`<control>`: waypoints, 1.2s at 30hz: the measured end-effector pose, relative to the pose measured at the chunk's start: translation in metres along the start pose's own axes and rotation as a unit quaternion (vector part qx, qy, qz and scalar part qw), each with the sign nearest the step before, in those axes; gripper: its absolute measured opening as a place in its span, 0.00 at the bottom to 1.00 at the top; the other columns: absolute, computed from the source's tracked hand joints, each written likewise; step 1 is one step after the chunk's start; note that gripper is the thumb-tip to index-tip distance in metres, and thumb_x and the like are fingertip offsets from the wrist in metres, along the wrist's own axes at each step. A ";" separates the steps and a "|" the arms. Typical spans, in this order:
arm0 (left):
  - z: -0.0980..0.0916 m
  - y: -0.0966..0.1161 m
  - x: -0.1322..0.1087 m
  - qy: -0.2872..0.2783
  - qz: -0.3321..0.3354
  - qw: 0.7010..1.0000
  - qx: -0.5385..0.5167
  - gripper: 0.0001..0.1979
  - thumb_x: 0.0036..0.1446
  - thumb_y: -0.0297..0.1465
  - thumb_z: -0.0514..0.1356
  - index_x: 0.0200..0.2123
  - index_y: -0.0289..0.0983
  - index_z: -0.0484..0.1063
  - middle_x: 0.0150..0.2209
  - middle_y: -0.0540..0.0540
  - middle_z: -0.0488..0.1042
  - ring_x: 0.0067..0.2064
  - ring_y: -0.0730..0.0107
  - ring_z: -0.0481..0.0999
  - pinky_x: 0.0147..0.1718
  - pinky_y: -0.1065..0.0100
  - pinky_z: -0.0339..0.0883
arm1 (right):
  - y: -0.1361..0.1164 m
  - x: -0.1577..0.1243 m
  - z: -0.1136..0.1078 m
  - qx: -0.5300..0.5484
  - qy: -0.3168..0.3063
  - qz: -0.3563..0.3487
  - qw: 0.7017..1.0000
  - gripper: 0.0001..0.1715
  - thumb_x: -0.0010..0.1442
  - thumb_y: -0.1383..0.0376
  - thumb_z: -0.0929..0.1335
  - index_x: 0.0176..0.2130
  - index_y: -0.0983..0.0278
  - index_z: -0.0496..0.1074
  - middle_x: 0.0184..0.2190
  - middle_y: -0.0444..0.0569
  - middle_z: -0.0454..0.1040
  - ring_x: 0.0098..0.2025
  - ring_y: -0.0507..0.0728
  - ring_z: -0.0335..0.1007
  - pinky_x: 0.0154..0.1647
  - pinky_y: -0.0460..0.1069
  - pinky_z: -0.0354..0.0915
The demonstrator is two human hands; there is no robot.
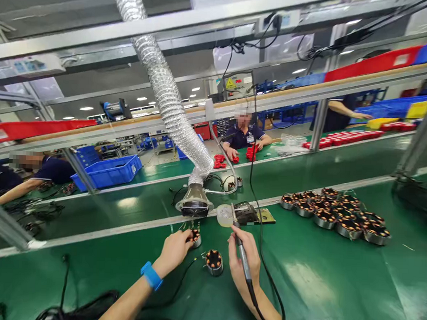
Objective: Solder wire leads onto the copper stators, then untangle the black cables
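Note:
My left hand (176, 249), with a blue band at the wrist, is closed on a motor stator (196, 239) with copper windings, in front of the fume hood. In my right hand (246, 262) is a soldering iron (243, 252), its tip pointing away from me beside a round, pale, translucent dish (225, 215). Between my hands a second stator (214, 262) stands on the green mat, touched by neither. A dark cable (178, 292) with thin wire ends reaches toward this stator from the left.
A funnel-shaped fume hood (195, 202) hangs from a silver duct (166, 95) ahead. Several stators (335, 214) are grouped at the right. A dark stand (245, 213) is behind the iron. Black cables (80, 306) lie front left. A co-worker (245, 135) sits opposite.

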State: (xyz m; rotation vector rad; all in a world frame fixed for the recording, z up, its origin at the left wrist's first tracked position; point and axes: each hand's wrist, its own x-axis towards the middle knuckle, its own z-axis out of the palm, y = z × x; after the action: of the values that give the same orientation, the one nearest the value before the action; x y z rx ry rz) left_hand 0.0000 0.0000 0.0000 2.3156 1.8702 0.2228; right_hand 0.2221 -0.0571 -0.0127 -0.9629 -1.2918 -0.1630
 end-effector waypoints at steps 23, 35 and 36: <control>0.031 0.009 -0.050 -0.002 -0.023 0.833 -0.553 0.17 0.52 0.39 0.71 0.40 0.34 0.81 0.25 0.52 0.70 0.28 0.74 0.66 0.30 0.71 0.59 | 0.000 -0.042 0.015 0.082 -0.247 -0.024 0.965 0.26 0.68 0.73 0.65 0.62 0.58 0.69 0.46 0.50 0.70 0.37 0.52 0.79 0.42 0.48 0.78; 0.041 0.011 -0.054 -0.032 0.030 0.849 -0.527 0.08 0.57 0.34 0.64 0.31 0.36 0.72 0.28 0.52 0.70 0.31 0.73 0.64 0.32 0.70 0.57 | -0.012 -0.041 0.016 0.113 -0.281 -0.037 0.952 0.28 0.66 0.70 0.68 0.63 0.57 0.68 0.49 0.53 0.71 0.43 0.56 0.81 0.44 0.49 0.80; 0.041 0.010 -0.054 -0.031 0.032 0.847 -0.530 0.08 0.57 0.34 0.64 0.31 0.36 0.72 0.28 0.52 0.70 0.31 0.73 0.65 0.33 0.70 0.58 | -0.012 -0.042 0.016 0.117 -0.285 -0.046 0.950 0.28 0.67 0.70 0.68 0.64 0.57 0.68 0.49 0.53 0.71 0.45 0.56 0.81 0.45 0.49 0.80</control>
State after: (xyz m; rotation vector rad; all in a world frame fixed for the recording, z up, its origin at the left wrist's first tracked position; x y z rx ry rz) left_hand 0.0069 -0.0564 -0.0384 1.5432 1.1218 0.9045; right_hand 0.1900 -0.0699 -0.0432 -0.7681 -1.8405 0.2133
